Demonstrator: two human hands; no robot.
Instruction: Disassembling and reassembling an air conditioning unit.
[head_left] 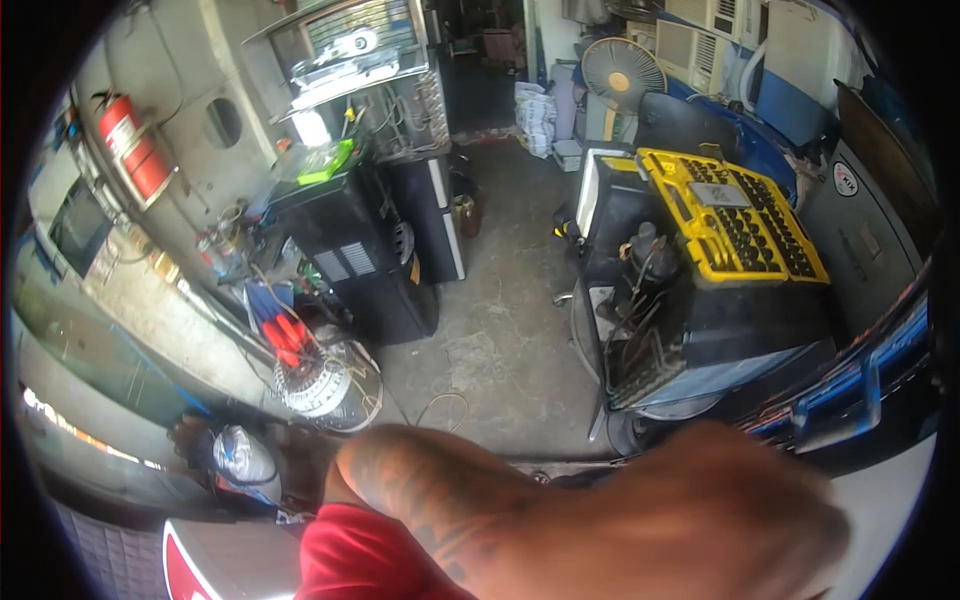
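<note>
Floor (500, 320), bare concrete, runs up the middle of a crowded workshop. Right of it: black appliance (740, 335), the large thing nearest the person's hand in this view, its inner parts exposed on the side facing the floor strip. Left of floor: black cabinet (380, 300), slotted vents on its face, bright green item on top. At far right, grey cabinet (870, 240). Across the lower foreground, tattooed arm (440, 500), red cloth (370, 555) beside it; it appears to be the person's left. Yellow tool case (735, 215) lies open on the black appliance, dark sockets in rows. Fan (625, 75) stands behind, round grille, tan hub. Red fire extinguisher (133, 150) at left wall. Compressor (648, 255), dark and domed, with tubing, sits at the appliance's exposed side. Left hand (740, 500) close to the lens, badly blurred, overlapping the appliance's lower edge in view; fingers not resolved, so grip and contact cannot be told. Right hand out of view, its grip likewise untold. Labels: round sticker (846, 180) on the grey cabinet, short lettering readable; extinguisher label (122, 135) pale, print too small; plate (720, 194) in the tool case pale grey, print unreadable.
</note>
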